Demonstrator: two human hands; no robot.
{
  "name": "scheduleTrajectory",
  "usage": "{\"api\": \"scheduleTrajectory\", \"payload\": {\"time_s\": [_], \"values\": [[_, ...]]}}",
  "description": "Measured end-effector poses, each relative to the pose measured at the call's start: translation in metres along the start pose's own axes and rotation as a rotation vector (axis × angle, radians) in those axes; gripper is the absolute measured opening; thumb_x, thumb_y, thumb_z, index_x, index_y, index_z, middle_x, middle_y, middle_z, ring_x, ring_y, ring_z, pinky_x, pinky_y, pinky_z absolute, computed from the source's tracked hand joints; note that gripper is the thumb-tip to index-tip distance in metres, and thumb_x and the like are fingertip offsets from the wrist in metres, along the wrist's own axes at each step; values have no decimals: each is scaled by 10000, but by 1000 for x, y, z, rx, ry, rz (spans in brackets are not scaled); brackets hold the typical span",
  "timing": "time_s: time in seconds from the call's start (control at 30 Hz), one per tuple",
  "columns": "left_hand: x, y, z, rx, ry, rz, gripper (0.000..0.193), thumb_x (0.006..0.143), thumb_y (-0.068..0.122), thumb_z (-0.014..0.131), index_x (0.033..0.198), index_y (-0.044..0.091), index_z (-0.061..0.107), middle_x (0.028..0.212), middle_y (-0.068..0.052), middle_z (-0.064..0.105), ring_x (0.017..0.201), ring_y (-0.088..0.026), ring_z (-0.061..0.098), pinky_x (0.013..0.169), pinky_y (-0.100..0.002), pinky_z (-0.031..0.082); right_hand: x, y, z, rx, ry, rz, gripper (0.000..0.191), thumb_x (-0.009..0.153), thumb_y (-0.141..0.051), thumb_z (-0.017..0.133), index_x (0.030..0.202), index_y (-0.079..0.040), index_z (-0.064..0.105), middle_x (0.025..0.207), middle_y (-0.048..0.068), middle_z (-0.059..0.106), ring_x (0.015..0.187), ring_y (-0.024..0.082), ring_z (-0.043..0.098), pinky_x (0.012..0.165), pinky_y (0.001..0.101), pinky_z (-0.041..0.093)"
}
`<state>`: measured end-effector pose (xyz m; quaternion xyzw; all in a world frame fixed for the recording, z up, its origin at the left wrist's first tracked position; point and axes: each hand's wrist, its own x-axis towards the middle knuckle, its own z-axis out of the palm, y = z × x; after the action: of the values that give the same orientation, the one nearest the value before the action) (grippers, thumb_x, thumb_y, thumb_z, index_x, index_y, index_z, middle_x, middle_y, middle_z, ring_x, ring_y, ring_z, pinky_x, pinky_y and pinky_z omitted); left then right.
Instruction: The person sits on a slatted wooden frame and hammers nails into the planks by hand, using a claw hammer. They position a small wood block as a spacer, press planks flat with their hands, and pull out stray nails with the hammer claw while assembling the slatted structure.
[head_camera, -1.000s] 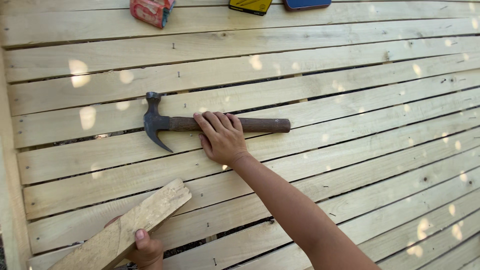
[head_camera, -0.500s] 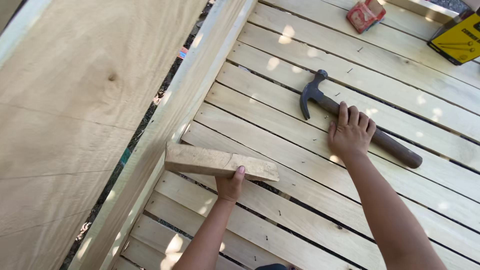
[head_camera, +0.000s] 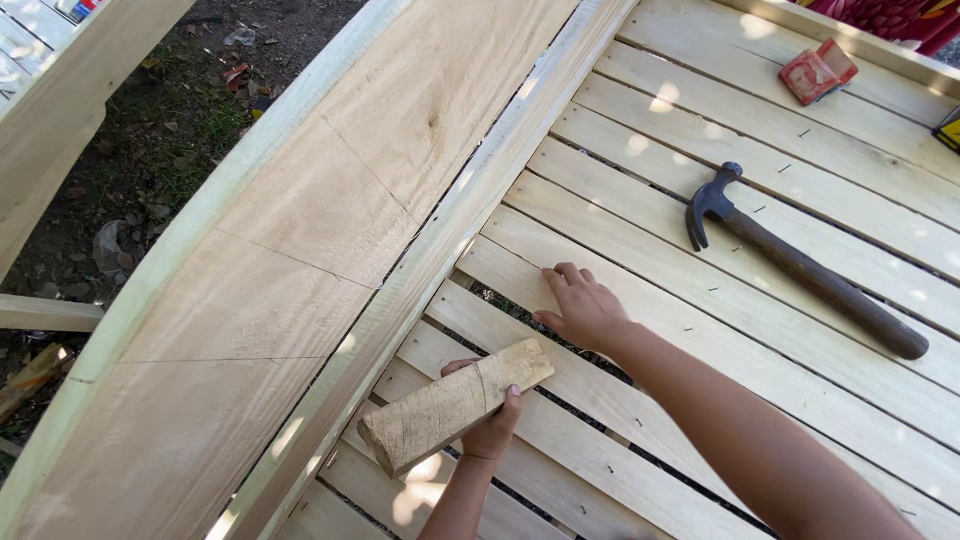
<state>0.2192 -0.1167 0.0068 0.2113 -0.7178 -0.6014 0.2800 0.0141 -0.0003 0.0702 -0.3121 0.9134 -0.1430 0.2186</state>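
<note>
Slatted deck (head_camera: 760, 330); left hand (head_camera: 492, 428) grips wood block (head_camera: 452, 405) beside rail; right hand (head_camera: 585, 310) flat, released; hammer (head_camera: 800, 265) apart.

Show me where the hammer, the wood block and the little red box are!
hammer (head_camera: 800, 272): head view, middle of its brown handle.
wood block (head_camera: 450, 405): head view, its top face, held by the left hand (head_camera: 492, 432).
little red box (head_camera: 818, 72): head view, its top.

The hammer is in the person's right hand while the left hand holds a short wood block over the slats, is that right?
Not quite. The head view shows the hammer lying loose on the slats, untouched. The right hand rests flat on a slat apart from it. The left hand does hold the short wood block.
</note>
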Motion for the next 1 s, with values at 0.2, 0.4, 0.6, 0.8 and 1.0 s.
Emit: {"api": "scheduleTrajectory", "payload": {"time_s": [0.2,0.4,0.6,0.8,1.0], "values": [[10,5,-22,58,-84,106,635,703,202,769,1203,53,406,1131,-93,484,1013,-192,533,915,-367,509,-1,-46,50,83,411,332,952,692,-637,812,1442,-151,482,1319,95,491,1239,325,426,1046,504,327],[23,-1,-17,64,-65,165,635,708,241,769,1203,56,416,1131,-97,476,1028,-210,515,933,-371,498,-4,-41,65,33,489,298,910,720,-651,791,1427,-139,535,1322,96,510,1219,318,440,1049,496,339],[36,-6,-10,96,-56,219,625,729,304,767,1184,63,412,1118,-87,469,1000,-200,511,903,-370,491,-5,-40,89,-16,555,254,781,877,-616,689,1437,-93,540,1339,127,509,1256,315,443,1069,499,323],[37,-1,-11,59,-115,267,657,743,304,773,1220,61,393,1119,-101,474,1002,-208,515,909,-382,485,-4,-43,83,-37,542,271,856,863,-638,662,1489,-87,471,1456,144,460,1384,357,364,1175,635,194],[39,-4,-14,41,-78,216,644,761,322,761,1221,73,386,1117,-110,464,1008,-210,510,917,-381,481,5,-23,63,-105,227,385,1035,747,-720,678,1564,-201,313,1666,110,179,1540,313,101,1180,653,101]]}}
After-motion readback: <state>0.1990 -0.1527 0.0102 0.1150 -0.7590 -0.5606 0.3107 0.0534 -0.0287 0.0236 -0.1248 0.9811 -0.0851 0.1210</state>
